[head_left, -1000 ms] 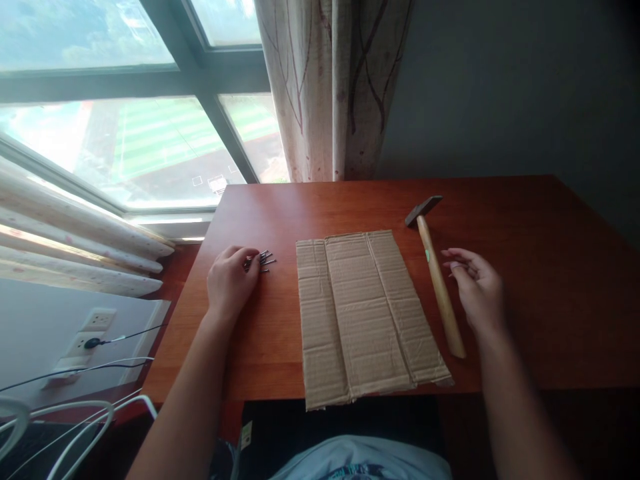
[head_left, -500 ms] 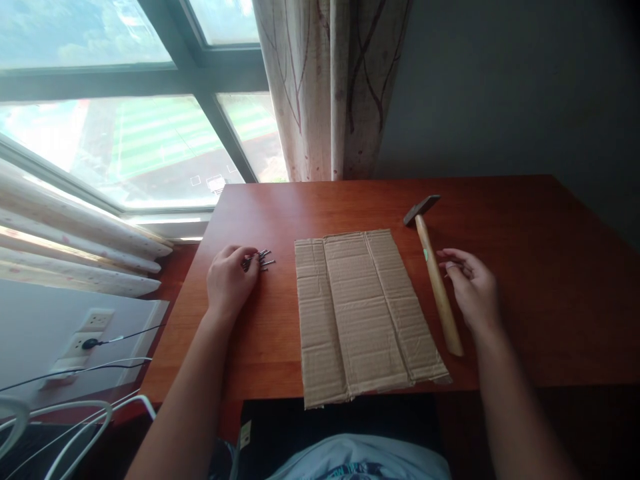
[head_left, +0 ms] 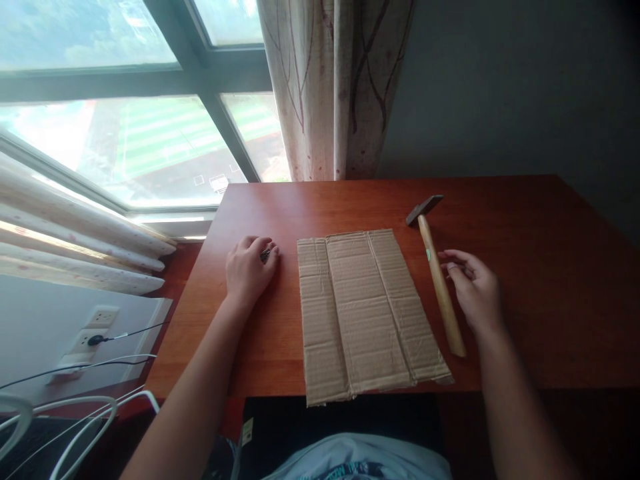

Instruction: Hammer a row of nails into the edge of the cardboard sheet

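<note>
On the left side of the desk, my left hand [head_left: 250, 267] has its fingers and thumb curled round a small bunch of nails [head_left: 265, 254]. Most of the nails are hidden under the fingers. My right hand [head_left: 470, 287] rests just right of a hammer [head_left: 440, 290], its fingers loosely bent and a little apart, with nothing visible in them. The hammer has a pale wooden handle with a green sticker and a dark metal head pointing away from me. Between the hands lies a flat, creased piece of brown corrugated cardboard [head_left: 367, 313].
The reddish-brown wooden desk [head_left: 545, 267] runs up to a grey wall. A window and patterned curtains [head_left: 325, 93] stand behind and left. White cables [head_left: 80, 407] and a wall socket [head_left: 95, 333] are at lower left. The cardboard's near edge reaches the desk's front edge.
My left hand has moved right and closed over the nails, which earlier stuck out past its fingertips. My right hand, the hammer and the cardboard have stayed in place.
</note>
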Demonstrator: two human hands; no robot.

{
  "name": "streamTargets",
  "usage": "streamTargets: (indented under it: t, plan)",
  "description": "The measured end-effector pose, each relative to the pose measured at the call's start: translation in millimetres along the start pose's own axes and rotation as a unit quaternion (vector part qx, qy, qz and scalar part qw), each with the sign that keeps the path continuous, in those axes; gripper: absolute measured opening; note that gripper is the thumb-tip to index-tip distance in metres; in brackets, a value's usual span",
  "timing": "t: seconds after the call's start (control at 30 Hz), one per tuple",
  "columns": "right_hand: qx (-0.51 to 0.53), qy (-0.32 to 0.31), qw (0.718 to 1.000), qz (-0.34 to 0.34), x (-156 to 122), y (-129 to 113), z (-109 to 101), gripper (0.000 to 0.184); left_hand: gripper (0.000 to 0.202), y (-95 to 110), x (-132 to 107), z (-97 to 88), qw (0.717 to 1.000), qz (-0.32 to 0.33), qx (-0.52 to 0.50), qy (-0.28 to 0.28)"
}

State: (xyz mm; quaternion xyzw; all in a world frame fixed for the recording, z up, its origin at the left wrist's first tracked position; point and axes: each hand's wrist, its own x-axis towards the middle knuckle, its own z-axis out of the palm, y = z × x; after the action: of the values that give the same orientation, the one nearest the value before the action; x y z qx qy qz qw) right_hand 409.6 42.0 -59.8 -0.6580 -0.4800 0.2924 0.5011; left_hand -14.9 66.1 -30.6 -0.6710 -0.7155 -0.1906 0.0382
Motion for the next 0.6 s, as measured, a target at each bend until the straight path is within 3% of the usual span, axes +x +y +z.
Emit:
streamTargets:
  t: [0.17, 0.6]
  plan:
    - [-0.002, -0.003, 1.000, 0.000, 0.4, 1.7, -0.5, 0.027, 0.029, 10.4, 5.0, 5.6, 0.998, 0.011, 0.057, -0.002]
    - [-0.008, -0.007, 1.000, -0.004, 1.1, 3.5, -1.5, 0.026, 0.033, -0.3, 2.8, 4.7, 0.999, -0.023, 0.037, 0.021]
